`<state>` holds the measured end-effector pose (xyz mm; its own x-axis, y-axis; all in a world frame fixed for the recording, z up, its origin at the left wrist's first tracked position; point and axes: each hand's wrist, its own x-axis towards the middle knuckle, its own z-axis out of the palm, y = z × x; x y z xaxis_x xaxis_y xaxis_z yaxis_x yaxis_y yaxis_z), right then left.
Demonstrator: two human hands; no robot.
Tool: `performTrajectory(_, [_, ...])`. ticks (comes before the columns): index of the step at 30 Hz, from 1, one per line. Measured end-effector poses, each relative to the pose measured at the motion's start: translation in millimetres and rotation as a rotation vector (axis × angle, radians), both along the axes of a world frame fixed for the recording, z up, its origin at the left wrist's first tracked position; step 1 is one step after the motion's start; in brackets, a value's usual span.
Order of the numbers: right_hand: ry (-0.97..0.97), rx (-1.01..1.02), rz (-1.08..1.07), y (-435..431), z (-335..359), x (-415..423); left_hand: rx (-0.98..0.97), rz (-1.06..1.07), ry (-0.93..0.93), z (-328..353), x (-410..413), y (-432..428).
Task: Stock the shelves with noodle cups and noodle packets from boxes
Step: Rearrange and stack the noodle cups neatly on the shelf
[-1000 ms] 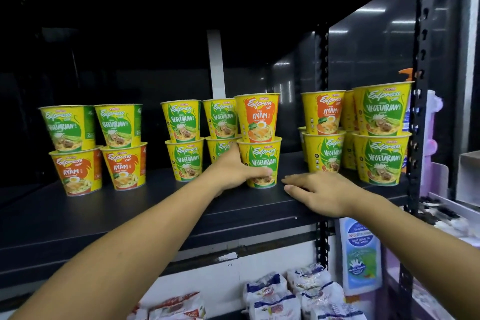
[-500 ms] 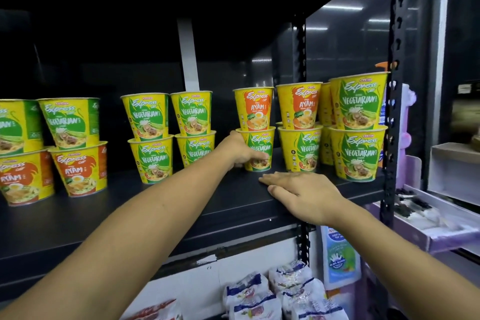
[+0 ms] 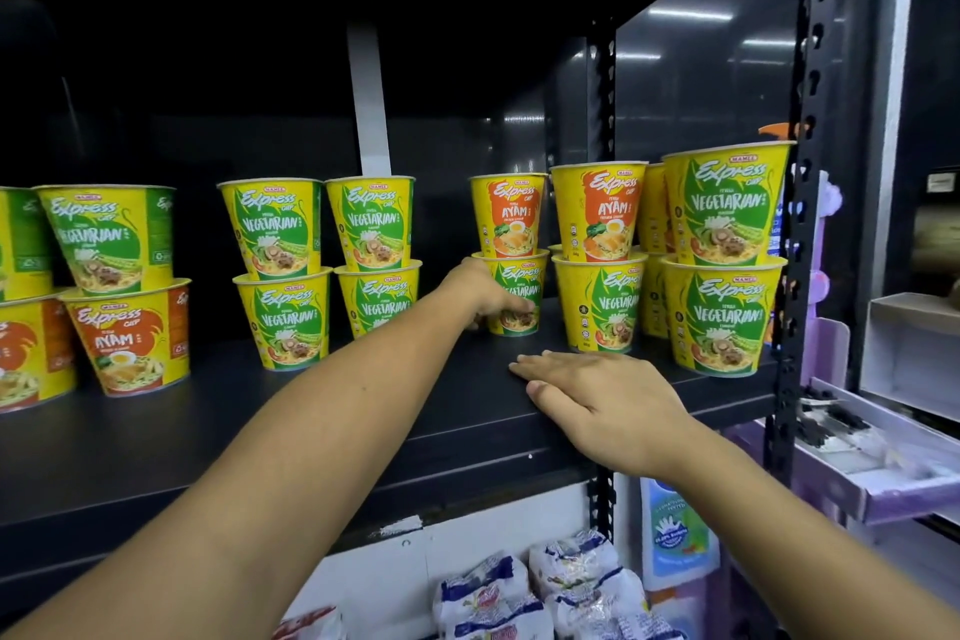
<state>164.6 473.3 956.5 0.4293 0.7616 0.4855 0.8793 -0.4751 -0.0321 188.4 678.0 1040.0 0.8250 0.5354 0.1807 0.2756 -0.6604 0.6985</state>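
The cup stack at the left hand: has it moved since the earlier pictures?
Yes. The cup stack the left hand grips slid right, closing the gap to the next Ayam-topped stack.

A black shelf [image 3: 208, 431] is loaded with yellow noodle cups [image 3: 283, 317], stacked upright in twos and set in spaced groups along its length, while the right hand [image 3: 608, 405] is laid flat near its front edge.

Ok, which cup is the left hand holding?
The bottom Vegetarian cup, beneath the Ayam cup left of another Ayam; the left hand grips its base.
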Motion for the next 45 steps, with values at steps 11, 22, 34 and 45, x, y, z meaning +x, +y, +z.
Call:
performTrajectory(11, [0.009,-0.001,-0.005,-0.8,1.3,-0.4,0.137,-0.044,0.057,-5.0,-2.4,4.0])
performTrajectory(22, [0.084,-0.045,-0.047,-2.4,8.3,-7.2,0.551,-0.283,0.333,-13.4,-79.8,-7.7])
performTrajectory(34, [0.226,0.065,-0.142,-26.7,11.3,-5.0,0.608,-0.44,0.288,-34.8,-136.7,-12.4])
performTrajectory(45, [0.107,0.041,-0.153,-22.3,-5.9,-4.6,0.432,-0.336,0.064,-6.6,-110.8,-33.7])
